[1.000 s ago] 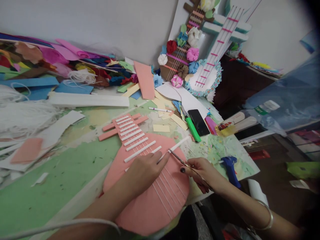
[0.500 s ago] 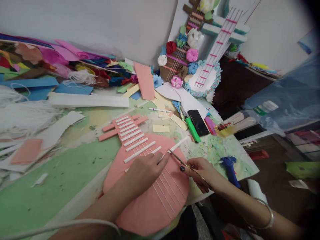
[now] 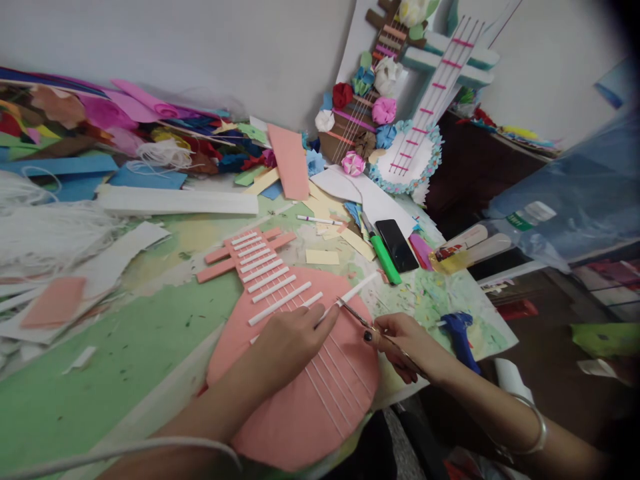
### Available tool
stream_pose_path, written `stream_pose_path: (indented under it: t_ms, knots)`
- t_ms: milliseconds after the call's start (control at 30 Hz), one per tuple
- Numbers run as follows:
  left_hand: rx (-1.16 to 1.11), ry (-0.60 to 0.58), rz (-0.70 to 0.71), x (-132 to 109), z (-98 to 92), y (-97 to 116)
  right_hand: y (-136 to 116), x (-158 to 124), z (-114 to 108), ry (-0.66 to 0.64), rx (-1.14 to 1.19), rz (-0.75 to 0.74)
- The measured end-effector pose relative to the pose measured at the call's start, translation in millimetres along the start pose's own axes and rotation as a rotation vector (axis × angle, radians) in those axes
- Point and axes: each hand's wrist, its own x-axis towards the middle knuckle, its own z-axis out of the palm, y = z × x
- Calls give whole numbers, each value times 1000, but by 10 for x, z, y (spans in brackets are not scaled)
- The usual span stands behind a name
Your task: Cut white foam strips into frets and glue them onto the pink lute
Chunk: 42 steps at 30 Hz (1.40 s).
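A pink paper pipa-shaped craft (image 3: 295,427) lies flat on the table, with thin white strings along it and several white strips (image 3: 280,303) laid across its neck and upper body. My left hand (image 3: 295,340) rests over the strings, its fingers closed on a longer white strip (image 3: 357,287) that angles up to the right. In my right hand (image 3: 405,343) is a slim pair of scissors (image 3: 363,321). Their tips meet the strip just beyond my left fingertips. The strip's lower end is hidden under my left hand.
Beside the craft lie a green utility knife (image 3: 385,259), a black phone (image 3: 397,245) and a blue glue gun (image 3: 461,340). Two decorated instruments (image 3: 413,143) lean on the wall. White cord (image 3: 55,233) and paper scraps crowd the left; a plastic bottle (image 3: 530,217) is at right.
The scissors' tips look slightly farther apart at the strip, and my right thumb has shifted a little. My left hand and the craft have stayed put.
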Motion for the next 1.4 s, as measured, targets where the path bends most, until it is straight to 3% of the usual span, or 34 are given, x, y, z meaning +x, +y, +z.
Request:
stream_pose_path:
  t_ms: [833, 967, 1400]
  knots:
    - [-5, -17, 8, 19, 3, -5, 67, 8, 15, 20, -87, 17]
    - [0, -38, 12, 16, -21, 5, 44, -6, -6, -4, -24, 11]
    - [61, 54, 76, 38, -206, 42, -113, -196, -87, 59, -185, -107]
